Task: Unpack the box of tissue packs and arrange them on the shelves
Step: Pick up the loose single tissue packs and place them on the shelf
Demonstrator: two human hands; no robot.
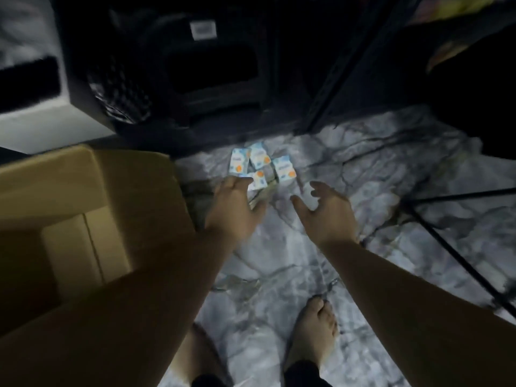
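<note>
Several small tissue packs (261, 166), white and blue with orange spots, lie in a loose cluster on the marbled grey floor (279, 261). My left hand (236, 203) reaches over the near left of the cluster, fingers spread, its fingertips at the nearest pack; whether they touch it is unclear. My right hand (325, 209) hovers to the right of the packs, palm inward, fingers apart, holding nothing. An open brown cardboard box (83, 202) stands at the left, its flaps up and its bare bottom showing.
Dark shelving (212, 79) rises behind the packs, with a black upright post (329, 88) slanting down to the floor. Thin black rods (452, 255) cross the floor at the right. A white ledge (42, 124) lies at far left. My bare feet (312, 333) stand below.
</note>
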